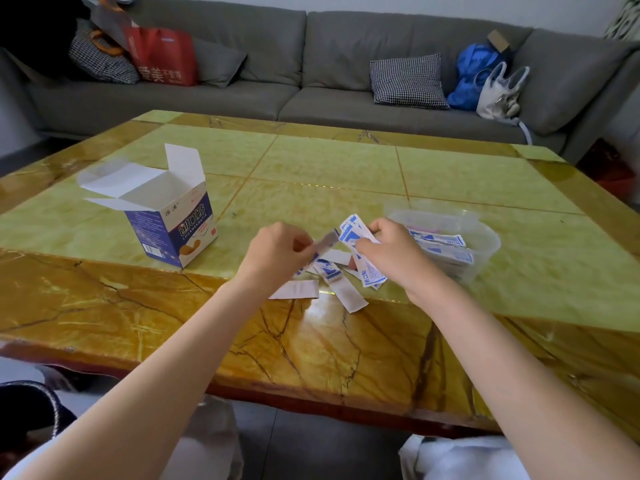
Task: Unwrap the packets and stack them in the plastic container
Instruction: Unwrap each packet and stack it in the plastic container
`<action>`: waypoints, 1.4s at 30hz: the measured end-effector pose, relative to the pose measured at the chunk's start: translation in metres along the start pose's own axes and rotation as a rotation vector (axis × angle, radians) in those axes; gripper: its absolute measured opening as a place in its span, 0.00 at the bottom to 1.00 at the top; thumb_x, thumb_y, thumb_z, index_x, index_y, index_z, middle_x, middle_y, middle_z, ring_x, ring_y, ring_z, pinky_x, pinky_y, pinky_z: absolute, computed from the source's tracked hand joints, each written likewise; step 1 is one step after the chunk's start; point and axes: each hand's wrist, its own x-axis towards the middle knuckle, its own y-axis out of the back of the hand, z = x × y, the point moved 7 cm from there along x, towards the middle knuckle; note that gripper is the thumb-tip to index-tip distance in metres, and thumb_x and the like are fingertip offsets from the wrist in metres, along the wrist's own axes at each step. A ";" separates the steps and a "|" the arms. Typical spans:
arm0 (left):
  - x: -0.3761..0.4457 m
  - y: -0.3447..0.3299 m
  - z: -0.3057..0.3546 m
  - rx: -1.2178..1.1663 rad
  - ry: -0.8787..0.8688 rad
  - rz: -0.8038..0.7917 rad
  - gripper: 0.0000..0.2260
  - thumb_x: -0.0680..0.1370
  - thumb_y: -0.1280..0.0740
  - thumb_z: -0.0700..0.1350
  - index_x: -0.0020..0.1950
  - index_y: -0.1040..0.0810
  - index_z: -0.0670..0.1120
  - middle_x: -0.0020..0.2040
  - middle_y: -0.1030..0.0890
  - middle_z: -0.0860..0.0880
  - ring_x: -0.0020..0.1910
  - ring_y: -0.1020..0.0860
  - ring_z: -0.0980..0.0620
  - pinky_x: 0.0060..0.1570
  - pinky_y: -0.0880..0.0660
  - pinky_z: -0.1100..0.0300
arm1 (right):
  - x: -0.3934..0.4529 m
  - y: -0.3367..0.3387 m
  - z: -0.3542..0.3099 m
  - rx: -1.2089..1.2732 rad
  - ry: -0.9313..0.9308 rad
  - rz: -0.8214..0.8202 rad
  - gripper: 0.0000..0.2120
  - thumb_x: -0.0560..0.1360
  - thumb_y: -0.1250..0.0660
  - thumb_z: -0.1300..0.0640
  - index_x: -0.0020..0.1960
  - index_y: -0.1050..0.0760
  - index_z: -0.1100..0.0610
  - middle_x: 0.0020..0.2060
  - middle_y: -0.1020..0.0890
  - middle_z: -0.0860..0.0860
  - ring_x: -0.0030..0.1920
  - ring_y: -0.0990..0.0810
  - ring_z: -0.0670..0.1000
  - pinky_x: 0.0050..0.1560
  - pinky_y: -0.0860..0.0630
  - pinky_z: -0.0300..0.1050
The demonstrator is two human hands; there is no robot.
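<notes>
I held a fanned bunch of blue-and-white packets (360, 242) in my right hand (391, 251). Torn white wrappers (332, 278) lay scattered flat on the bench below. The clear plastic container (485, 237) sat just right of them, with packets lying inside.

Strip (325, 242) pinched by left hand (277, 251) is motion-blurred; can't tell if bare or wrapped. Right hand (388, 251) covers middle of its packet bunch (356, 233) and near-left wall of plastic container (485, 233). Container contents too hazy to count. Counter (346, 341) right corners cut off by frame edge.
</notes>
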 end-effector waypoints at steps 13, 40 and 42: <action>-0.006 0.010 0.015 -0.003 -0.110 -0.141 0.05 0.74 0.32 0.40 0.46 0.19 0.40 0.40 0.17 0.44 0.38 0.22 0.48 0.36 0.28 0.58 | -0.010 -0.019 -0.043 -0.389 0.478 -0.045 0.04 0.76 0.38 0.63 0.49 0.25 0.58 0.44 0.23 0.48 0.45 0.27 0.51 0.40 0.32 0.36; -0.028 -0.001 -0.019 0.411 -0.006 -0.435 0.16 0.74 0.32 0.48 0.60 0.27 0.47 0.61 0.30 0.49 0.57 0.27 0.51 0.56 0.31 0.62 | -0.015 -0.053 -0.018 -0.700 0.378 -0.318 0.10 0.76 0.40 0.64 0.52 0.22 0.56 0.46 0.25 0.50 0.50 0.25 0.52 0.49 0.28 0.45; -0.029 0.000 -0.020 0.338 0.014 -0.413 0.15 0.73 0.31 0.46 0.58 0.26 0.46 0.56 0.30 0.50 0.52 0.29 0.53 0.50 0.32 0.64 | -0.014 -0.054 -0.017 -0.720 0.369 -0.317 0.11 0.76 0.40 0.63 0.54 0.22 0.56 0.49 0.24 0.51 0.50 0.25 0.52 0.49 0.28 0.45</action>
